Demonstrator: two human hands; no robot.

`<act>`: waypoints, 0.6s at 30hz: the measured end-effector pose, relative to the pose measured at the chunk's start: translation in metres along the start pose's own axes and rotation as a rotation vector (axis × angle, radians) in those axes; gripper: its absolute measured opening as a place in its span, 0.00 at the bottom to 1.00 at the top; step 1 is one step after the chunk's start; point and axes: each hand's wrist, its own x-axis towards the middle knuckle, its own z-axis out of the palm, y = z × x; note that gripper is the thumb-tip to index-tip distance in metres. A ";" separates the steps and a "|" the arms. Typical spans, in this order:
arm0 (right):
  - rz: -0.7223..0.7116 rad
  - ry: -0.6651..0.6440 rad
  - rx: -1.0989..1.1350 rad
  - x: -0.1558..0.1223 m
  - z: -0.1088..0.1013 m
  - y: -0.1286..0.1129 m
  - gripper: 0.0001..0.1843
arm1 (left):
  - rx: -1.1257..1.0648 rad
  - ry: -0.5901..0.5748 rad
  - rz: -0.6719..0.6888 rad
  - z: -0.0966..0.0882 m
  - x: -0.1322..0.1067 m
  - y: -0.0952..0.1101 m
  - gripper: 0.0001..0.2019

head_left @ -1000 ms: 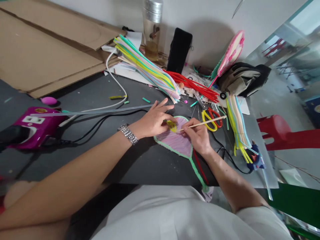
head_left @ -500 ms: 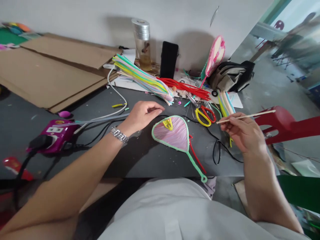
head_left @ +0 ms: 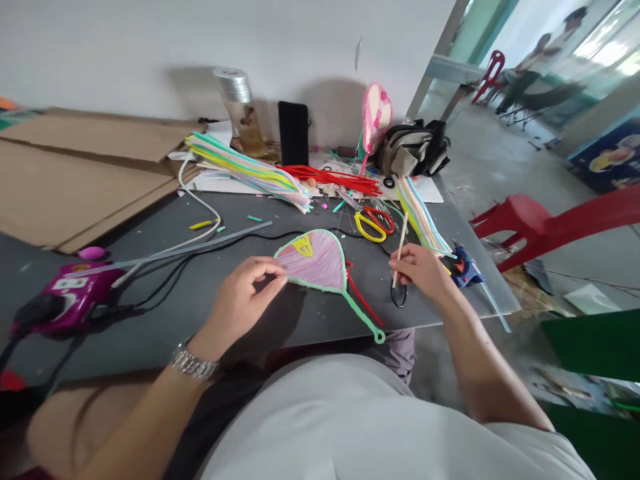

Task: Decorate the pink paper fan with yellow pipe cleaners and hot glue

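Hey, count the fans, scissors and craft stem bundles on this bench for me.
Handmade fans: 2 (the green-rimmed fan, the pink fan)
Scissors: 2 (yellow-handled scissors, red-handled scissors)
Stem bundles: 3 (the multicoloured bundle, the red bundle, the pale bundle)
Total: 7

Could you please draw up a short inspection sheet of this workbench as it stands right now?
Surface: dark tabletop, flecked with small scraps.
Job's things: pink woven fan with a green rim and yellow motif; wooden stick.
Hands: left hand has its fingers at the fan's rim; right hand holds the stick upright.
Clutter: bundle of pastel strips, red strips, scissors with yellow and red loops, blue glue gun.
Cables: white cable; black cable looping near the right hand; magenta device at the table's left.
Surroundings: cardboard sheets, red plastic chair.
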 end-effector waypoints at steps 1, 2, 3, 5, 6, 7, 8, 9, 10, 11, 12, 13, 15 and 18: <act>0.005 0.012 -0.008 0.002 0.002 0.001 0.20 | -0.041 0.011 -0.027 0.003 -0.003 0.000 0.13; 0.008 0.021 -0.018 0.003 0.005 0.002 0.19 | -0.098 0.020 -0.068 0.004 -0.005 0.001 0.14; 0.008 0.028 -0.028 0.005 0.007 0.002 0.18 | -0.166 0.029 -0.118 0.005 -0.007 0.001 0.16; 0.005 0.028 -0.048 0.006 0.012 0.002 0.16 | -0.299 0.039 -0.213 0.005 -0.009 0.004 0.18; 0.008 0.017 -0.057 0.004 0.014 0.003 0.15 | -0.346 0.041 -0.253 0.005 -0.010 0.006 0.19; 0.012 0.000 -0.068 0.002 0.015 0.003 0.15 | -0.376 0.039 -0.283 0.004 -0.010 0.007 0.19; 0.011 -0.020 -0.085 -0.003 0.014 0.004 0.14 | -0.391 0.037 -0.305 0.002 -0.011 0.009 0.19; 0.003 -0.036 -0.113 -0.010 0.011 0.005 0.12 | -0.395 0.034 -0.328 0.001 -0.013 0.010 0.20; -0.011 -0.043 -0.157 -0.019 0.006 0.006 0.11 | -0.389 0.031 -0.347 -0.001 -0.014 0.010 0.20; -0.033 -0.039 -0.217 -0.030 0.000 0.006 0.08 | -0.371 0.042 -0.365 -0.002 -0.015 0.010 0.19; -0.056 -0.025 -0.292 -0.043 -0.008 0.007 0.06 | -0.344 0.041 -0.400 -0.004 -0.015 0.007 0.18; -0.070 -0.004 -0.375 -0.056 -0.017 0.007 0.04 | -0.323 0.037 -0.433 -0.006 -0.013 0.003 0.18; -0.059 0.014 -0.523 -0.085 -0.032 0.005 0.02 | -0.297 0.016 -0.471 -0.007 -0.003 -0.007 0.18; -0.006 -0.028 -0.620 -0.117 -0.040 0.002 0.04 | -0.177 -0.052 -0.388 -0.004 0.019 -0.017 0.21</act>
